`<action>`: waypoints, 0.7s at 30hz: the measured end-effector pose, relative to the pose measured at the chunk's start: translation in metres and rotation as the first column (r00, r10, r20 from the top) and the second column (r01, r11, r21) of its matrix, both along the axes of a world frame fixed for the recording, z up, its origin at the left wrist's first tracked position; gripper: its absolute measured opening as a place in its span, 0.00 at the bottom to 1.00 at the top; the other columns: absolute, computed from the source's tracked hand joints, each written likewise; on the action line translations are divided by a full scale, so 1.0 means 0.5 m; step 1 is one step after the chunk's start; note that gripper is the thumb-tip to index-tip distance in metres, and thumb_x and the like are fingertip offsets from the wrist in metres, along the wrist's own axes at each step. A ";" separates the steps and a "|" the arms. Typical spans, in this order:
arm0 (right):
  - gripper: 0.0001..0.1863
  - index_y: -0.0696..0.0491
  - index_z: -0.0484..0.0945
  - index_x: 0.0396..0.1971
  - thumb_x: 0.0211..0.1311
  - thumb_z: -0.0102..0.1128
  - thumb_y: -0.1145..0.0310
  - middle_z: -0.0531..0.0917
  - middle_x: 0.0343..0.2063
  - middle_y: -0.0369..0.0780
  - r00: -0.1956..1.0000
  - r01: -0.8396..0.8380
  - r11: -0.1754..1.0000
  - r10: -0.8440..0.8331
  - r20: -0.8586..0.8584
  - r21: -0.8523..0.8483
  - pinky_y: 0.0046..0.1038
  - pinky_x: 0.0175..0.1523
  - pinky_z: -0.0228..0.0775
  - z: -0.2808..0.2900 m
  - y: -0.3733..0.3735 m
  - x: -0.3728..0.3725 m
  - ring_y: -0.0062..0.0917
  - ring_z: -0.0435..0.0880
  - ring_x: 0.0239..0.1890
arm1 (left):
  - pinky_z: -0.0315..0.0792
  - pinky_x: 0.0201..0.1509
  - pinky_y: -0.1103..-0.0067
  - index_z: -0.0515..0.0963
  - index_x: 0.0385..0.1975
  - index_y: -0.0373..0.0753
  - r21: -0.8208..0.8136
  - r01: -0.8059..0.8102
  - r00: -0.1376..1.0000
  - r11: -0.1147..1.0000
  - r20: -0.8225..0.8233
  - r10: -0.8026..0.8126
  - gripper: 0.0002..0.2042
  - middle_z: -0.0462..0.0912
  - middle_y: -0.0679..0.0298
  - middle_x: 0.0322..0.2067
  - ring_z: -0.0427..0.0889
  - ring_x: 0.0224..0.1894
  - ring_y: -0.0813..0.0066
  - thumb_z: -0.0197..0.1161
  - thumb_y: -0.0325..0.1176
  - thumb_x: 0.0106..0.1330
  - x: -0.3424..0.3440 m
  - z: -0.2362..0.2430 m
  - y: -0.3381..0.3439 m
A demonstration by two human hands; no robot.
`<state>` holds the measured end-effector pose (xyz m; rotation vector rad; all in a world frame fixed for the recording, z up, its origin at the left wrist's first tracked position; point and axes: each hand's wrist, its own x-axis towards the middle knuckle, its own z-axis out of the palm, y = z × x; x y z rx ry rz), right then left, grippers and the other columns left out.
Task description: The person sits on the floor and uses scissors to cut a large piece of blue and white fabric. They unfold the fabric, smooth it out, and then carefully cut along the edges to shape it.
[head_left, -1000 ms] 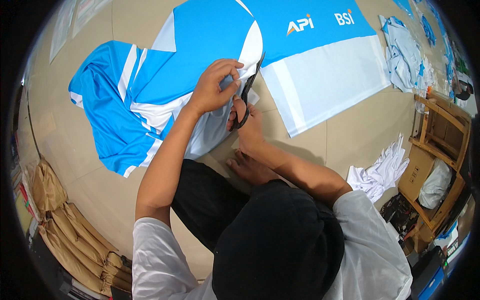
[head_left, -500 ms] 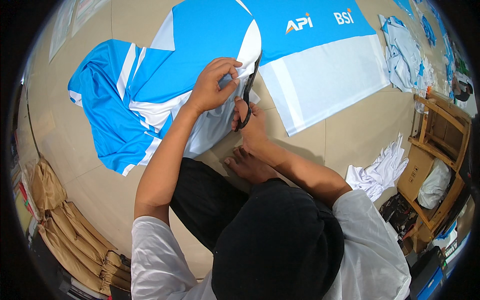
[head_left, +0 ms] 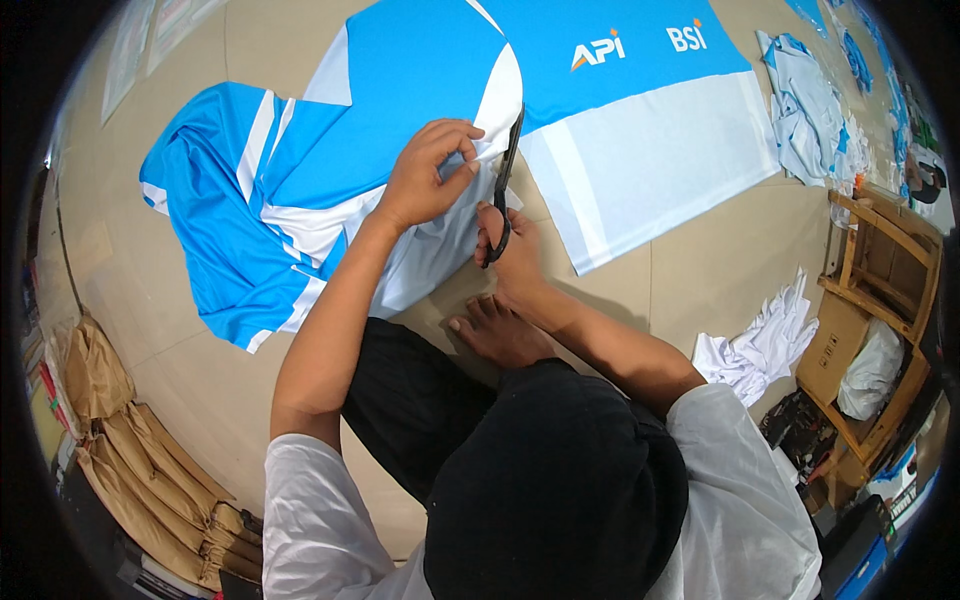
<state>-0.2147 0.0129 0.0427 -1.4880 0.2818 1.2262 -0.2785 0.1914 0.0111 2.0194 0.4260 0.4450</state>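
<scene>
A large piece of blue and white fabric [head_left: 420, 80] lies spread on the floor, its left part bunched in folds. My left hand [head_left: 432, 172] is closed with curled fingers, pinching the white edge of this fabric. In my right hand [head_left: 515, 255] is a pair of black-handled scissors [head_left: 503, 182], the fingers through the handles. The blades point away from me along the fabric's curved edge, beside a blue panel with a pale lower section [head_left: 655, 160]. My left hand and the folds partly hide the cloth at the blades.
My bare foot [head_left: 500, 335] rests on the tiled floor just below the scissors. To the right lie a white cloth heap [head_left: 760, 340] and a pale blue cloth pile [head_left: 800, 110]. A wooden frame [head_left: 890, 240] with a cardboard box [head_left: 835, 340] stands beyond. Brown wrapped bundles [head_left: 150, 480] lie at lower left.
My right hand and the scissors have shifted slightly to the right and toward me. My left hand keeps nearly the same place on the fabric.
</scene>
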 end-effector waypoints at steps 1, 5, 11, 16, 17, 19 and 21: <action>0.17 0.53 0.76 0.31 0.73 0.67 0.56 0.75 0.18 0.33 1.000 -0.008 1.000 0.008 0.007 -0.008 0.26 0.28 0.66 -0.001 -0.003 0.002 0.20 0.75 0.20 | 0.72 0.71 0.62 0.76 0.34 0.39 0.001 -0.001 1.000 1.000 0.000 0.001 0.07 0.88 0.58 0.57 0.80 0.67 0.54 0.69 0.23 0.63 0.001 0.001 0.000; 0.17 0.52 0.76 0.30 0.72 0.68 0.56 0.76 0.19 0.33 1.000 -0.028 1.000 0.028 0.006 0.005 0.25 0.27 0.65 -0.007 -0.013 0.007 0.20 0.76 0.20 | 0.72 0.71 0.63 0.76 0.34 0.38 0.002 -0.012 1.000 1.000 -0.007 0.012 0.07 0.88 0.57 0.56 0.80 0.66 0.54 0.68 0.23 0.62 0.000 0.005 -0.005; 0.17 0.52 0.77 0.30 0.68 0.71 0.56 0.76 0.19 0.33 1.000 -0.018 0.999 0.018 -0.018 0.028 0.25 0.27 0.65 0.005 -0.024 0.037 0.20 0.75 0.19 | 0.73 0.70 0.63 0.76 0.33 0.39 -0.008 -0.008 1.000 1.000 0.014 0.008 0.07 0.88 0.57 0.56 0.81 0.65 0.54 0.69 0.23 0.62 0.000 0.002 -0.002; 0.17 0.51 0.77 0.29 0.65 0.73 0.55 0.75 0.20 0.33 0.998 -0.064 0.997 0.065 -0.022 0.035 0.25 0.28 0.64 0.010 -0.017 0.070 0.20 0.73 0.20 | 0.73 0.70 0.63 0.76 0.34 0.39 -0.003 -0.005 1.000 1.000 0.011 0.005 0.07 0.88 0.57 0.56 0.81 0.65 0.54 0.69 0.23 0.62 -0.001 0.003 -0.001; 0.17 0.51 0.76 0.29 0.65 0.73 0.55 0.75 0.20 0.33 0.997 -0.071 0.997 0.071 -0.011 0.042 0.25 0.28 0.64 0.012 -0.016 0.073 0.20 0.73 0.20 | 0.73 0.70 0.62 0.76 0.34 0.39 0.004 -0.002 1.000 1.000 0.011 0.002 0.07 0.88 0.57 0.56 0.81 0.65 0.54 0.69 0.24 0.62 -0.001 0.003 -0.001; 0.17 0.51 0.76 0.29 0.65 0.72 0.55 0.75 0.20 0.33 0.996 -0.085 0.995 0.085 0.010 0.054 0.25 0.28 0.64 0.012 -0.015 0.078 0.21 0.73 0.20 | 0.73 0.70 0.62 0.76 0.34 0.39 -0.006 -0.003 1.000 1.000 0.011 0.003 0.07 0.87 0.57 0.57 0.81 0.65 0.54 0.69 0.24 0.62 -0.001 0.004 -0.002; 0.17 0.51 0.76 0.29 0.65 0.72 0.56 0.75 0.20 0.33 0.996 -0.092 0.995 0.091 0.017 0.044 0.25 0.27 0.63 0.004 -0.015 0.083 0.21 0.73 0.20 | 0.73 0.70 0.62 0.76 0.34 0.38 -0.008 -0.002 1.000 1.000 0.015 0.002 0.07 0.87 0.57 0.57 0.80 0.65 0.54 0.69 0.24 0.62 -0.001 0.005 -0.001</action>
